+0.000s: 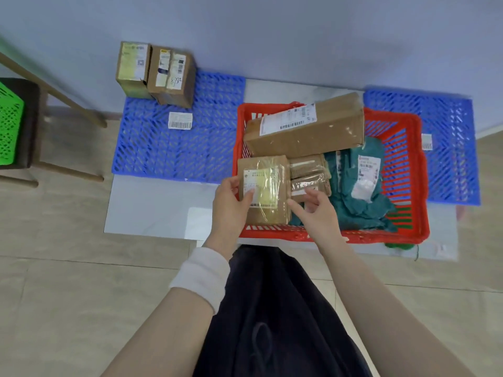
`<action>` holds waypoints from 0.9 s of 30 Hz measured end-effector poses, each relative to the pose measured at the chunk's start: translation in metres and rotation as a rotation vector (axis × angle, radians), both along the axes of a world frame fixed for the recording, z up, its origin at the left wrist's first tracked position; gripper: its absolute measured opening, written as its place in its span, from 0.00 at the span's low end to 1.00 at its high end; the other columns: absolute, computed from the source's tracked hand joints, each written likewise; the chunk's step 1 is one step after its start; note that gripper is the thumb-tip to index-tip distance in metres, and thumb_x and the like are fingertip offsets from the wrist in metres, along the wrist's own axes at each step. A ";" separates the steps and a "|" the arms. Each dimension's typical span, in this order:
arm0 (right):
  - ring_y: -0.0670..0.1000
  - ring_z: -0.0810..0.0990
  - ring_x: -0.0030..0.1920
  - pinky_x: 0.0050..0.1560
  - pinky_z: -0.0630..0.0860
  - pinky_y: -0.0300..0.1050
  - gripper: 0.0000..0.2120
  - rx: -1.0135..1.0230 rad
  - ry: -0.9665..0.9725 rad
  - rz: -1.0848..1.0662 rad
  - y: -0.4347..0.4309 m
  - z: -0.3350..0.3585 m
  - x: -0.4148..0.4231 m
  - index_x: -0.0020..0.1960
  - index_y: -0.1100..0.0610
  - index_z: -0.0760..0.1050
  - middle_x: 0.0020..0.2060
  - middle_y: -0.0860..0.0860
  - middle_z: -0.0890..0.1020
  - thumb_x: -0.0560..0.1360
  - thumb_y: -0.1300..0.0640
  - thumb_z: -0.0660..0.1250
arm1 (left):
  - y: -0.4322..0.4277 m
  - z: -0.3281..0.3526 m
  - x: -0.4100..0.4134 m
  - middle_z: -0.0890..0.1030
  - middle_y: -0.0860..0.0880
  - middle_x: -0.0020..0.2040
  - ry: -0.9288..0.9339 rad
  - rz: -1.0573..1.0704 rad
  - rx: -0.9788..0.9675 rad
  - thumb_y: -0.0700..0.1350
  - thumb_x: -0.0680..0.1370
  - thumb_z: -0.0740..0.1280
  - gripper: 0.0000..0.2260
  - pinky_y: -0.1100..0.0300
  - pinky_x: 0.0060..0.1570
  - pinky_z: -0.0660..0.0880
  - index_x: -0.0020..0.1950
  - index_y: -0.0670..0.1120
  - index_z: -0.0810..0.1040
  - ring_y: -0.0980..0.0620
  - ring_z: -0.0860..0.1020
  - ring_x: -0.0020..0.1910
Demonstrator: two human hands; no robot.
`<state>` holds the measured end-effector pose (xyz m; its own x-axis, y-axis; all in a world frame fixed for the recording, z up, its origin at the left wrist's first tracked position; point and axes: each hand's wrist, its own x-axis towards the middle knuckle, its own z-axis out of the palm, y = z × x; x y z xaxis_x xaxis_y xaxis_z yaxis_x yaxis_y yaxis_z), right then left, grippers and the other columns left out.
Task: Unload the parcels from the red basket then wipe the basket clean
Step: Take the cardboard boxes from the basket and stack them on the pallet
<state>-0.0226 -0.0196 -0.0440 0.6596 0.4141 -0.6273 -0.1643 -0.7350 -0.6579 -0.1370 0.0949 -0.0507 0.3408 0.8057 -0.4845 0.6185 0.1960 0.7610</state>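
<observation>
Parcel (264, 189), small and taped, which I see gripped by the left hand (231, 202) over the red basket's (381, 238) near-left corner, right hand (318, 210) loose-fingered beside it, long box (304, 134) lying inside.

A blue mat (174, 153) lies on the tiled floor (68, 268) against the wall (272, 36), a loose label (180, 120) on it. A second mat (449, 126) lies to the right. A white board (152, 208) lies just in front. Far left, a green basket (9, 126) sits on a stool (32, 118).
</observation>
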 end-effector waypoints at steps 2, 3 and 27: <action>0.49 0.70 0.65 0.61 0.67 0.44 0.30 -0.032 0.027 0.020 -0.004 -0.009 -0.003 0.69 0.53 0.65 0.66 0.50 0.71 0.71 0.47 0.70 | -0.004 -0.007 -0.002 0.73 0.51 0.57 0.023 0.002 -0.017 0.43 0.76 0.66 0.17 0.78 0.42 0.65 0.64 0.42 0.69 0.58 0.71 0.52; 0.49 0.70 0.65 0.63 0.68 0.45 0.31 -0.041 0.046 0.033 -0.004 -0.013 -0.003 0.70 0.53 0.64 0.67 0.50 0.71 0.71 0.47 0.70 | -0.005 -0.011 -0.002 0.74 0.50 0.59 0.031 0.008 -0.028 0.43 0.76 0.66 0.18 0.77 0.41 0.65 0.64 0.43 0.69 0.58 0.71 0.52; 0.48 0.80 0.53 0.54 0.78 0.46 0.27 0.197 0.425 -0.151 -0.003 -0.014 0.026 0.64 0.49 0.66 0.54 0.50 0.79 0.69 0.52 0.73 | -0.013 0.003 0.006 0.78 0.54 0.51 -0.155 0.170 -0.191 0.47 0.75 0.67 0.16 0.64 0.55 0.73 0.62 0.46 0.73 0.55 0.76 0.54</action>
